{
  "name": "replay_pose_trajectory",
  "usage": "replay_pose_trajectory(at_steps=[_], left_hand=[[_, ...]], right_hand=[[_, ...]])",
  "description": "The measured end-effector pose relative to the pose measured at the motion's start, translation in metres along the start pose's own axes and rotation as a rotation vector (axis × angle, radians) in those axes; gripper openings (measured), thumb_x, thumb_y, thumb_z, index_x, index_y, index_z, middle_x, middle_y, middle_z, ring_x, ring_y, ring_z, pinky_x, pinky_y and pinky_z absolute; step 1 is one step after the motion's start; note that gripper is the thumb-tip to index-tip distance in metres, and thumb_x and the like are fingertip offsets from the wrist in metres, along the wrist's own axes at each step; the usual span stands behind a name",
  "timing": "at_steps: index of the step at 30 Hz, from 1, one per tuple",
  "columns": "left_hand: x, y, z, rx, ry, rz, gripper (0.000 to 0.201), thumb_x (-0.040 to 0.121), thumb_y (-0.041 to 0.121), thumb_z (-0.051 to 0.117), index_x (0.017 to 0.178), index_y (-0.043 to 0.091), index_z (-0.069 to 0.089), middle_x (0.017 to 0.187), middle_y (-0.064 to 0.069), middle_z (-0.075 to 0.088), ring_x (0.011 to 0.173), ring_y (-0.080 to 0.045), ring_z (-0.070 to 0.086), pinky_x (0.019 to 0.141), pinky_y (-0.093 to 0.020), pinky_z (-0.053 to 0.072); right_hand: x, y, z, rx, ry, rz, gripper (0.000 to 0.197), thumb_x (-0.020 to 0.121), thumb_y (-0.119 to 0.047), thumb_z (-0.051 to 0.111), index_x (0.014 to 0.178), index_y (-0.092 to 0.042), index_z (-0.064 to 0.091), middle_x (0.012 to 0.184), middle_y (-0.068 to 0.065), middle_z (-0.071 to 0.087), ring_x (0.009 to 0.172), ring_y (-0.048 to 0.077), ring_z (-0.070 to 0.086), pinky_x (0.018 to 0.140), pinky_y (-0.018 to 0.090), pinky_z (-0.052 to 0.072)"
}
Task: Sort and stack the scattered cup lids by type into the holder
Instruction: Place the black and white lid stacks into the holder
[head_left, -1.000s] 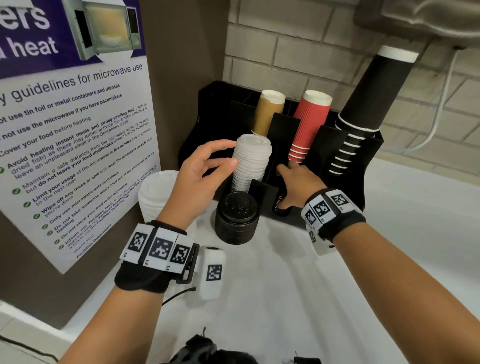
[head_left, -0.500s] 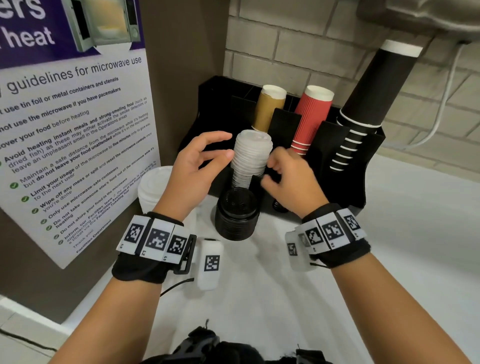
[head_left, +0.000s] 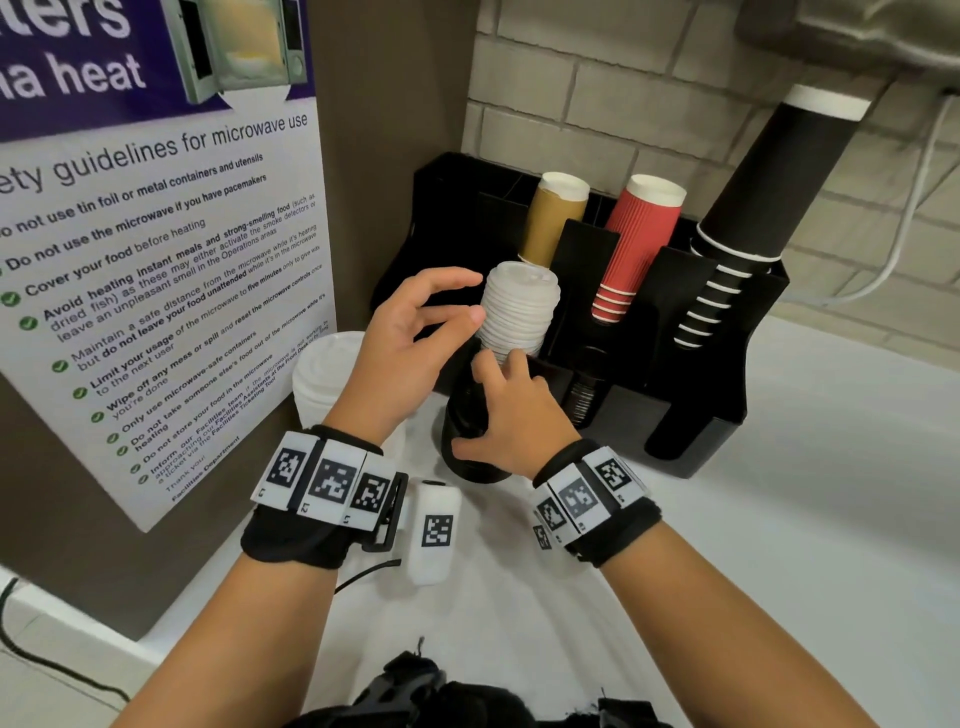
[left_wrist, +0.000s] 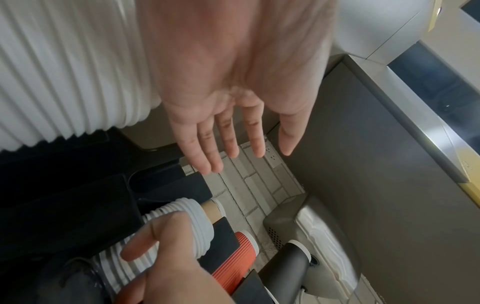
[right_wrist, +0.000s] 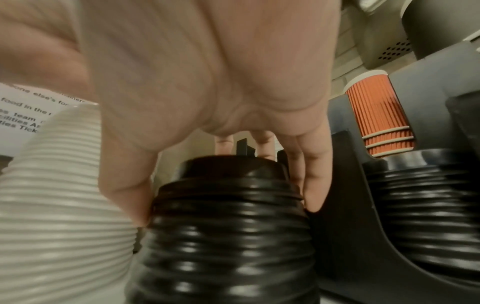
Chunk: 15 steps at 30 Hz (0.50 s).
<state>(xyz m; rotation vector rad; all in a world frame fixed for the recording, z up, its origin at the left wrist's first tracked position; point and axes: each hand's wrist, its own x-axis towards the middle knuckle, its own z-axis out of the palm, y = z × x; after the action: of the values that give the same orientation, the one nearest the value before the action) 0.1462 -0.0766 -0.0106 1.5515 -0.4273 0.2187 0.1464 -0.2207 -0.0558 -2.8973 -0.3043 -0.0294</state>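
A black lid stack (head_left: 466, 415) (right_wrist: 228, 236) stands on the white counter in front of the black holder (head_left: 717, 405). My right hand (head_left: 485, 402) (right_wrist: 223, 205) grips its top, thumb on the left and fingers round the right and back. A white lid stack (head_left: 519, 312) (left_wrist: 187, 214) leans up out of the holder's front left slot. My left hand (head_left: 467, 296) (left_wrist: 233, 152) hovers just left of it, fingers straight and spread, holding nothing. A wider white lid stack (head_left: 327, 374) (left_wrist: 64, 72) stands on the counter to the left.
The holder also carries small black lids (head_left: 587, 400), brown cups (head_left: 553, 218), red cups (head_left: 639, 244) and a tall column of black cups (head_left: 753, 197). A poster panel (head_left: 156, 260) walls off the left. Brick wall behind; open white counter (head_left: 779, 545) to the right.
My right hand left the holder's front slot, swung left and came down on the black lid stack, taking hold of it. The left hand stayed beside the white stack.
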Motion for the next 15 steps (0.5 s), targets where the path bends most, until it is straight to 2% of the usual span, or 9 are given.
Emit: replay_pose_trajectory(at_steps=[7,11,13,15], left_hand=[[0.002,-0.004,0.001,-0.023,-0.017,0.018,0.027,0.089,0.025,0.062,0.116,0.027,0.061,0.123,0.010,0.059,0.102,-0.001,0.063,0.095,-0.033,0.052],[0.002,-0.005,0.003,-0.025,-0.030,0.023,0.028,0.090,0.024,0.062,0.118,0.024,0.061,0.126,0.003,0.059,0.105,-0.005,0.062,0.095,-0.033,0.051],[0.001,-0.004,0.004,-0.026,-0.010,0.013,0.031,0.088,0.028,0.062,0.118,0.025,0.061,0.127,0.001,0.059,0.108,-0.007,0.061,0.096,-0.035,0.051],[-0.001,-0.004,0.004,-0.032,-0.014,0.005,0.035,0.084,0.030,0.063,0.118,0.031,0.058,0.128,0.005,0.058,0.112,-0.010,0.060,0.097,-0.033,0.050]], right_hand=[[-0.002,0.007,-0.005,0.144,0.079,-0.018,0.068,0.063,-0.044,0.077,0.112,-0.021,0.034,0.110,0.005,0.034,0.088,0.033,0.046,0.079,0.047,0.050],[-0.007,0.012,-0.013,0.272,0.115,-0.007,0.065,0.061,-0.040,0.079,0.106,-0.022,0.036,0.109,0.004,0.035,0.091,0.033,0.048,0.082,0.046,0.049],[-0.012,0.017,-0.023,0.415,0.209,0.007,0.062,0.060,-0.037,0.079,0.102,-0.023,0.036,0.104,0.001,0.036,0.090,0.020,0.049,0.079,0.035,0.048],[-0.019,0.023,-0.037,0.621,0.323,0.024,0.060,0.059,-0.036,0.079,0.100,-0.023,0.038,0.100,0.000,0.039,0.087,0.005,0.047,0.071,0.025,0.045]])
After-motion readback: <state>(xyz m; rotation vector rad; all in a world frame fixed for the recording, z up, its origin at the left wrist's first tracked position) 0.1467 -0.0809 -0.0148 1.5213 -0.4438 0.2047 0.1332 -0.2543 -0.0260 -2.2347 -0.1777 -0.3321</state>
